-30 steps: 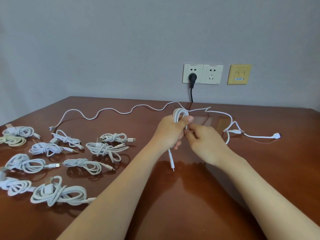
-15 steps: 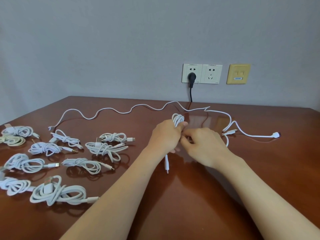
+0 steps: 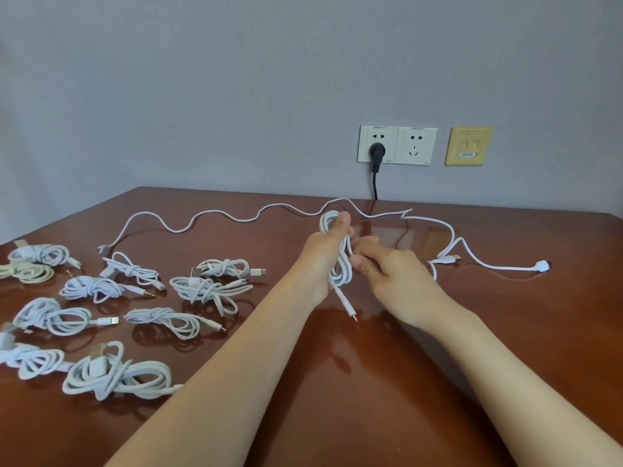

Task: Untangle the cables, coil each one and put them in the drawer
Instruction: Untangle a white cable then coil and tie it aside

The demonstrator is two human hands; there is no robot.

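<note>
My left hand (image 3: 323, 254) grips a half-wound coil of white cable (image 3: 340, 274) above the middle of the brown table (image 3: 371, 399); its plug end (image 3: 350, 310) hangs below the hand. My right hand (image 3: 387, 267) pinches the same cable just right of the coil. The cable's loose part runs right to a USB plug (image 3: 450, 259). A long uncoiled white cable (image 3: 215, 219) snakes across the far side of the table. Another white cable (image 3: 495, 266) ends in a connector at the far right. No drawer is in view.
Several coiled white cables (image 3: 205, 288) lie in rows on the left half of the table, one big coil (image 3: 114, 374) near the front. On the grey wall behind, a black plug (image 3: 377, 153) sits in a double socket beside a yellow plate (image 3: 468, 145).
My hands lifted slightly and the coil now stands taller in my left hand. The loose cable on the right has been drawn in a little toward my hands.
</note>
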